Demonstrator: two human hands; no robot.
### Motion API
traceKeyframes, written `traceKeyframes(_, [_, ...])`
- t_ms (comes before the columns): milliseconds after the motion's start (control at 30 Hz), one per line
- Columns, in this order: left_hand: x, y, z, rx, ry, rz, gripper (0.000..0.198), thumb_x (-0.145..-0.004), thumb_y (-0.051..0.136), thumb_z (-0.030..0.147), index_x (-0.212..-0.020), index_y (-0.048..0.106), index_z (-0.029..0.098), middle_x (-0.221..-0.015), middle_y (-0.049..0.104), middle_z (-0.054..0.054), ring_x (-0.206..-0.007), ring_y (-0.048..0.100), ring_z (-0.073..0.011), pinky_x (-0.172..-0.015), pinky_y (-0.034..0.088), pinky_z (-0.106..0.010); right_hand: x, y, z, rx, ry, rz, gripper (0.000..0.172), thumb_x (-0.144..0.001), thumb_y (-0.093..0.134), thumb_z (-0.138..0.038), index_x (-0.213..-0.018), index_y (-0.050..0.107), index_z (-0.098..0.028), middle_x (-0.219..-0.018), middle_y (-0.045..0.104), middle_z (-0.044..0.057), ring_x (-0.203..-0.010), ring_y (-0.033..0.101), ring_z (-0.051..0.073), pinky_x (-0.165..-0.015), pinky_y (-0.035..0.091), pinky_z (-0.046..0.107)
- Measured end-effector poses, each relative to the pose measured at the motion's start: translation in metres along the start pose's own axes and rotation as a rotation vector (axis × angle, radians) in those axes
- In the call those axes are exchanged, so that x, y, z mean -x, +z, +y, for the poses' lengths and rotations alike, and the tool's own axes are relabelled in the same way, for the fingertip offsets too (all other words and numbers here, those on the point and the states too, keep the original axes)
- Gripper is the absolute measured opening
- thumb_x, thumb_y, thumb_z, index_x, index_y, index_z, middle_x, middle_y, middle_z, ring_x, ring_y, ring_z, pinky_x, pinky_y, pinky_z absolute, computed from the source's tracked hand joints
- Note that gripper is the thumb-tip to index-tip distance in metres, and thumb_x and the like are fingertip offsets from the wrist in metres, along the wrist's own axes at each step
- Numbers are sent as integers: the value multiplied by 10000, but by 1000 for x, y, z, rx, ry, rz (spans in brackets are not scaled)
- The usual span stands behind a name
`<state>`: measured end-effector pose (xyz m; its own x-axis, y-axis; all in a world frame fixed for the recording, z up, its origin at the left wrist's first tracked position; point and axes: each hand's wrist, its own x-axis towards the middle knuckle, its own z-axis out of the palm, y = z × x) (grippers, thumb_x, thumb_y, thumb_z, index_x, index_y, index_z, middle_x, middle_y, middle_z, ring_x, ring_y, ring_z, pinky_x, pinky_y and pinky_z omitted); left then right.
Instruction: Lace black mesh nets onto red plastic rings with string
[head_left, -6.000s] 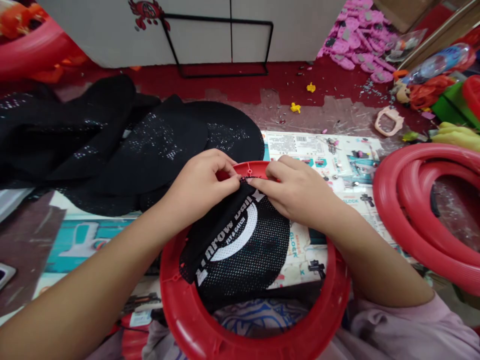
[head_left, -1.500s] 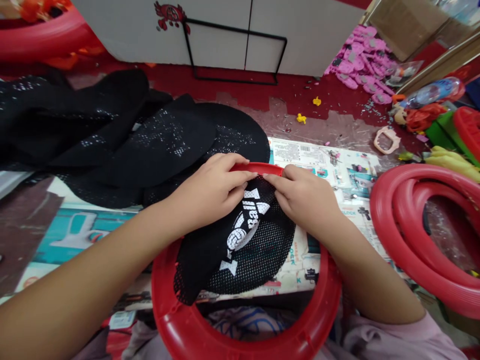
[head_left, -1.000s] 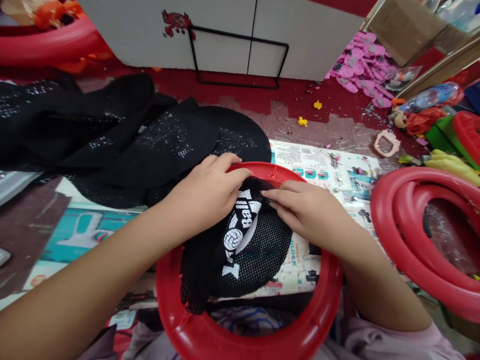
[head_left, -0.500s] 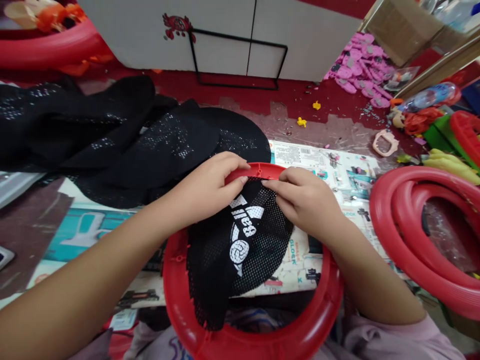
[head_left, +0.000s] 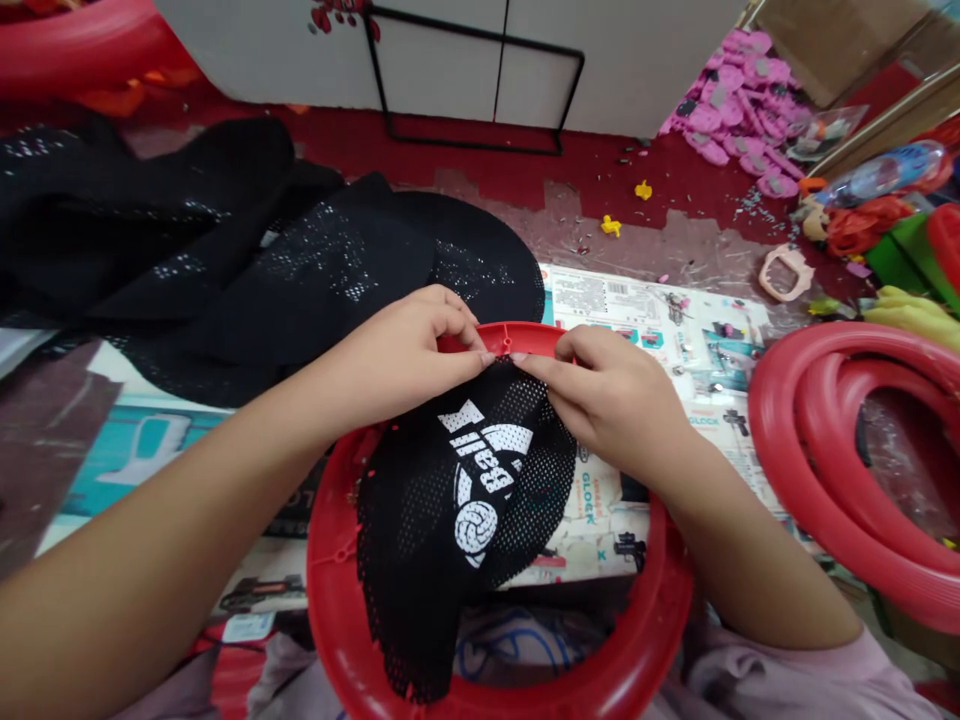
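Several black pieces (head_left: 300, 290) lie heaped at the left of the worktop (head_left: 67, 430), with a curved red part (head_left: 82, 55) beyond them; the heap spreads up to just beside my left hand (head_left: 420, 345) and crowds that side. Right in front of me is the red ring (head_left: 341, 640), and the printed black mesh (head_left: 420, 560) lies over its left part. As far as I can judge, that left stretch is done: the mesh edge overlaps the ring there and seems to stay put without being held. My left hand is nearly closed, thumb and finger pinching the mesh edge at the ring's far side. Beside the pinch, in the ring, stands a small red peg (head_left: 507, 343). My right hand (head_left: 615, 390) is curled in, almost closed too, a fingertip nipping the same edge close to the other. The right side looks to be what is left: there the mesh edge lies inside the ring, apart from it, and a printed sheet (head_left: 585, 290) shows in the gap. Beyond my hands are two yellow bits (head_left: 611, 226), then a pile of pink parts (head_left: 720, 100) and a pale pink frame (head_left: 785, 273). Farthest right, red rings (head_left: 776, 420) lie near my right arm (head_left: 750, 540) and limit its room; a bottle (head_left: 885, 177) lies behind them.
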<state>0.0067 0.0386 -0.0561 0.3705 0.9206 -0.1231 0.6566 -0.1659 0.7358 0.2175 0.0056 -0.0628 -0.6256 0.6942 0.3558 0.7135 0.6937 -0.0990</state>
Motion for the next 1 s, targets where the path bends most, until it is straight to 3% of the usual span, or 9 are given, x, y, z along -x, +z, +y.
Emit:
traceKeyframes(333, [1,-1,-4,-13,22,-47,210,-770,588,351,-702,690,180,-1014,554,-38,-841,560,-161,-821,468,-343,-1,-1,0,1,-57,31,353,-971,368,-213,-1014,718,-228,-747,540,50,-688,440,148,-596,332,265])
traceKeyframes(567, [-1,-1,-4,42,17,-28,196,-775,583,320,-684,679,175,-934,560,-31,-754,554,-148,-808,461,-354,0,2,1,6,-37,6,371,-969,353,-199,-1046,716,-204,-784,560,69,-710,457,156,-605,347,269])
traceKeyframes(1000, [-2,5,-6,-59,73,48,187,-793,550,280,-707,649,147,-879,571,-38,-803,559,-164,-803,464,-320,-1,6,1,36,-23,-18,378,-959,358,-195,-1085,715,-206,-755,549,75,-685,442,170,-585,325,280])
